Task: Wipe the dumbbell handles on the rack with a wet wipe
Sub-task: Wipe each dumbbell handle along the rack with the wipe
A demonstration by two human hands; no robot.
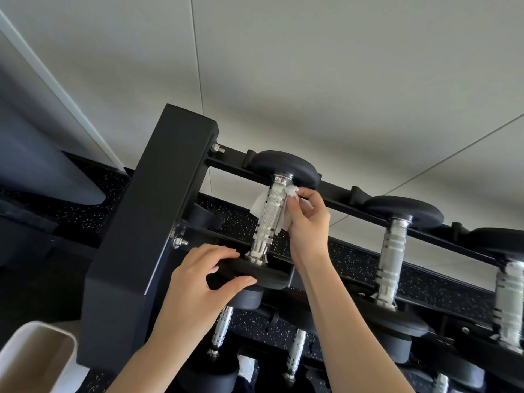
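A small dumbbell lies on the top tier of a black rack (147, 211), at its left end. Its knurled silver handle (268, 215) runs between two black heads. A white wet wipe (285, 194) is wrapped behind and around the upper part of that handle. My right hand (307, 219) pinches the wipe against the handle's right side. My left hand (198, 282) grips the rim of the near black head (269, 277), thumb on its front edge and fingers on top.
Two more dumbbells with silver handles (390, 259) lie to the right on the same tier, and several sit on a lower tier (295, 353). A beige bin (37, 355) stands at the bottom left. Behind the rack are speckled black flooring and a grey wall.
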